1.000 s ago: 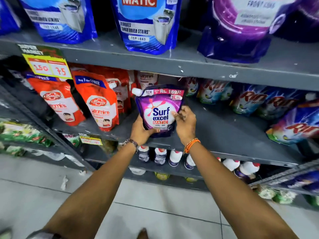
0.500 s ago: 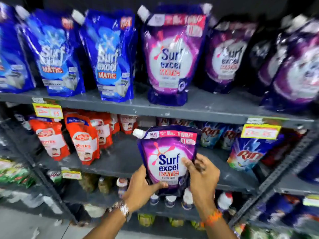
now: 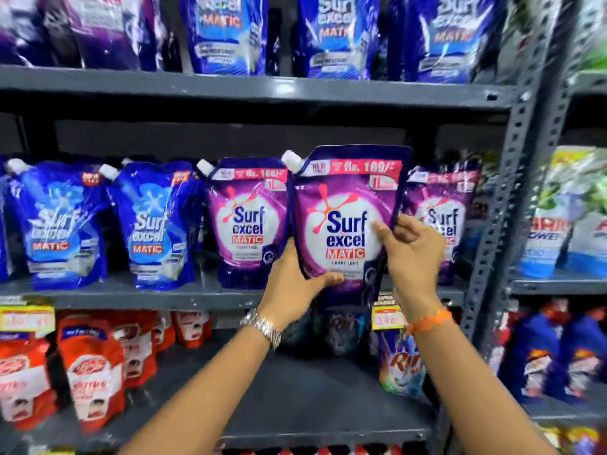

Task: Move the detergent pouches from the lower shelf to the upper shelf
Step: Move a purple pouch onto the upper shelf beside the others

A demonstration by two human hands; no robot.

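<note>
Head view: both hands hold one purple Surf excel pouch (image 3: 345, 221) upright in front of the upper shelf (image 3: 131, 295). Left hand (image 3: 295, 287) cups the pouch's lower left corner, thumb curled across the front near the bottom and fingers hidden behind it. Right hand (image 3: 412, 254) pinches the pouch's right edge, thumb pressed on the front beside the white logo circle, fingers bent around the back. The pouch's white spout sits at its top left, and its base hangs level with the shelf's front lip; whether it rests on the shelf cannot be told.

On the same shelf a purple pouch (image 3: 249, 224) stands just beside it on the left and another purple pouch (image 3: 441, 221) stands partly hidden behind the right hand. Two blue pouches (image 3: 108, 224) stand further left. The lower shelf (image 3: 295, 405) is bare in its middle, with red pouches (image 3: 92, 376) at its left. A silver watch (image 3: 262, 326) circles the left wrist; an orange band (image 3: 430, 321) circles the right.
</note>
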